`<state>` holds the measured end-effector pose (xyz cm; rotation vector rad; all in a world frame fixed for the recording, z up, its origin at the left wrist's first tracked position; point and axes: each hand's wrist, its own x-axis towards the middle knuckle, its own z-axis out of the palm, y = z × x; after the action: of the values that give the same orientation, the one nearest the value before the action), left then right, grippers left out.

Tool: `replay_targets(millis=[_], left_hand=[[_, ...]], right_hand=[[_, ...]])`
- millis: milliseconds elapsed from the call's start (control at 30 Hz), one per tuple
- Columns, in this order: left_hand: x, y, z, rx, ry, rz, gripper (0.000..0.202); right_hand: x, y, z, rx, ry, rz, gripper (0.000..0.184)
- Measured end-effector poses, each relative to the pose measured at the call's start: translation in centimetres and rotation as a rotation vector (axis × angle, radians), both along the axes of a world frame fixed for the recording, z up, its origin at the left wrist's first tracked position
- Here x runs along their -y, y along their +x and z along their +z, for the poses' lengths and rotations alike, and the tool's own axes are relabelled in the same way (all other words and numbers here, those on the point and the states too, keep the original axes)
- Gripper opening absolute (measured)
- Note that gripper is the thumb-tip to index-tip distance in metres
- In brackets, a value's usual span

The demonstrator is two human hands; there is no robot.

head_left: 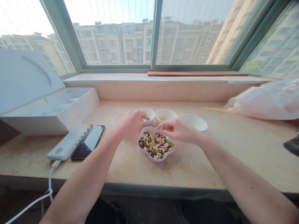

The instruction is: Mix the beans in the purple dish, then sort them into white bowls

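Observation:
A lilac flower-shaped bowl (140,145) full of mixed beans stands on the stone counter in front of me. My left hand (129,123) hovers over its far left rim, fingers curled together beside a small white bowl (149,112) that holds a few dark beans. My right hand (178,130) is over the bowl's far right side, fingertips pinched together; what they hold is too small to make out. Behind it sit a second white bowl (166,114) with something orange inside and a third white bowl (195,121). Another white dish (116,119) is partly hidden by my left hand.
An open white box (58,109) stands at the left. A white power bank (66,145) with a cable and a black phone (90,144) lie beside it. A pinkish plastic bag (266,99) rests at the right. A dark object (291,145) pokes in at the right edge.

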<state>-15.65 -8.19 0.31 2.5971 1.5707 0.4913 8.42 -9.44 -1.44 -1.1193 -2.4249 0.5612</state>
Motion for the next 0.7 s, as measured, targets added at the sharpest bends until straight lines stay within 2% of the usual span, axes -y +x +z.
replay_targets(millis=[100, 167, 233, 367, 500, 700], left_hand=[[-1.0, -2.0, 0.3, -0.031, 0.000, 0.258, 0.037], [-1.6, -3.1, 0.2, -0.098, -0.049, 0.396, 0.033], [-2.0, -3.7, 0.1, -0.159, -0.100, 0.473, 0.029], [-2.5, -3.9, -0.2, -0.191, -0.147, 0.538, 0.030], [-2.4, -3.1, -0.2, -0.137, -0.069, 0.620, 0.038], [-1.9, -2.2, -0.3, -0.127, -0.086, 0.570, 0.037]], right_hand=[[1.0, -0.4, 0.3, 0.111, -0.062, 0.194, 0.030], [1.3, -0.6, 0.4, 0.167, -0.063, 0.256, 0.036], [1.4, -0.7, 0.5, 0.198, -0.055, 0.271, 0.040], [1.4, -0.8, 0.3, 0.246, -0.064, 0.272, 0.043], [1.3, -1.0, 0.2, 0.290, -0.061, 0.285, 0.041], [1.1, -1.1, 0.1, 0.305, -0.075, 0.292, 0.027]])
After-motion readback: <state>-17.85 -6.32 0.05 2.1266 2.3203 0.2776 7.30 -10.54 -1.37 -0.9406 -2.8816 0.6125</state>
